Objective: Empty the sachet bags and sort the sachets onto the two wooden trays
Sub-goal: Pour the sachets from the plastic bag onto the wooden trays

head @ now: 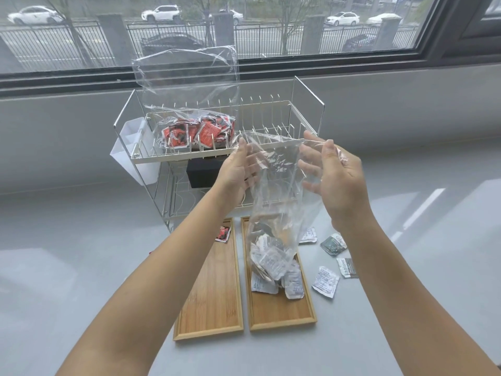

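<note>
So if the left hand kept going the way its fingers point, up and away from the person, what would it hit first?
Probably the front rail of the wire rack: the left hand, gripping the clear bag, points toward it. Depth is uncertain from this view.

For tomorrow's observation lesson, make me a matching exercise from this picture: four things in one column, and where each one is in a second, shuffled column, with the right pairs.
Things
1. bag of red sachets
2. single red sachet
3. clear bag of silver sachets
4. loose silver sachets

Places
A. on the grey counter, right of the right tray
B. held up by both hands, left hand and right hand
C. on the top shelf of the wire rack
D. at the far end of the left tray

Pairs: 1-C, 2-D, 3-B, 4-A
</note>
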